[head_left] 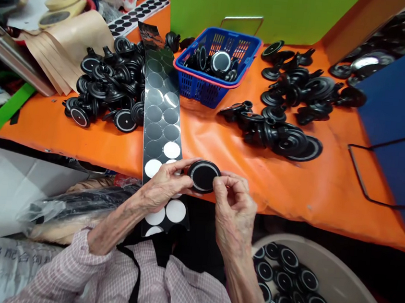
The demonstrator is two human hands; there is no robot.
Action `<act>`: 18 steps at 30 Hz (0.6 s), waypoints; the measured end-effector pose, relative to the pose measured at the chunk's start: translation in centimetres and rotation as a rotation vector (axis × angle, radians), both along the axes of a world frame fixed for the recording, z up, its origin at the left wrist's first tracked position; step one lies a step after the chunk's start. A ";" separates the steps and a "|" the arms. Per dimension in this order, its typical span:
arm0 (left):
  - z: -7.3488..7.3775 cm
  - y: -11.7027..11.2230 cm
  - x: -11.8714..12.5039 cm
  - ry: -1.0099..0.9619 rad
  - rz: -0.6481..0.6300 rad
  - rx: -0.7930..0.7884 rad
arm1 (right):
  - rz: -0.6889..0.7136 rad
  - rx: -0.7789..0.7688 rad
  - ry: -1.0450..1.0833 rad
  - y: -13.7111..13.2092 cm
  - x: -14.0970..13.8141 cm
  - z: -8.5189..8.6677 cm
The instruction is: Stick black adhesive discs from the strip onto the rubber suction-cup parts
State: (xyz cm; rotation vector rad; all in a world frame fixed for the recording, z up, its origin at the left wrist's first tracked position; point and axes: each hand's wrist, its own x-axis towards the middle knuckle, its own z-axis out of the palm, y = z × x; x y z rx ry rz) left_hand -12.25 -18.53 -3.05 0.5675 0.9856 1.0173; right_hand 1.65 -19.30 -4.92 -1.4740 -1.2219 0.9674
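Note:
A round black disc part (203, 175) with a pale ring near its rim is held at the near edge of the orange table (224, 149). My left hand (164, 186) grips its left side, fingers closed round it. My right hand (231, 203) pinches its right side with thumb and fingers. Under my left hand runs a long black sticker strip (159, 113); most of its round spots are empty, and a few white round stickers remain near my hands.
Heaps of black suction-cup parts lie at left (111, 84) and right (290, 107). A blue basket (215, 66) holds more. A beige tub (339, 291) at lower right contains several finished discs. A green board stands at the back, and a blue panel lies at right.

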 end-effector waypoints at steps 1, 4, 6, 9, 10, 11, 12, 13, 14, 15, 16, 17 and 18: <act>-0.1 0.0 0.0 0.003 -0.006 0.007 | -0.002 0.011 -0.020 0.0 0.0 -0.1; -0.2 0.1 0.0 0.016 -0.015 0.017 | -0.011 0.050 -0.072 -0.1 -0.2 -0.3; -0.3 0.1 0.1 0.024 -0.005 0.013 | -0.019 0.082 -0.106 -0.1 -0.4 -0.5; -0.5 0.0 0.1 0.030 0.035 0.005 | -0.021 0.143 -0.185 -0.2 -0.6 -0.7; -0.5 0.0 0.1 0.033 0.048 0.002 | -0.019 0.165 -0.220 -0.2 -0.7 -0.7; -0.6 0.0 0.1 0.035 0.061 0.000 | -0.017 0.190 -0.257 -0.3 -0.8 -0.8; -0.6 -0.1 0.1 0.038 0.072 -0.003 | -0.016 0.216 -0.294 -0.3 -0.9 -0.8; -0.6 -0.1 0.1 0.039 0.081 -0.005 | -0.013 0.243 -0.329 -0.4 -0.9 -0.9; -0.6 -0.1 0.2 0.043 0.089 -0.008 | -0.010 0.268 -0.365 -0.4 -1.0 -1.0; -0.6 -0.2 0.2 0.049 0.098 -0.010 | -0.008 0.289 -0.399 -0.4 -1.1 -1.0; -0.6 -0.2 0.2 0.059 0.108 -0.013 | -0.007 0.306 -0.427 -0.4 -1.2 -1.1; -0.6 -0.2 0.3 0.071 0.116 -0.015 | -0.007 0.317 -0.448 -0.4 -1.3 -1.2; -0.7 -0.2 0.3 0.084 0.123 -0.017 | -0.007 0.321 -0.460 -0.4 -1.4 -1.3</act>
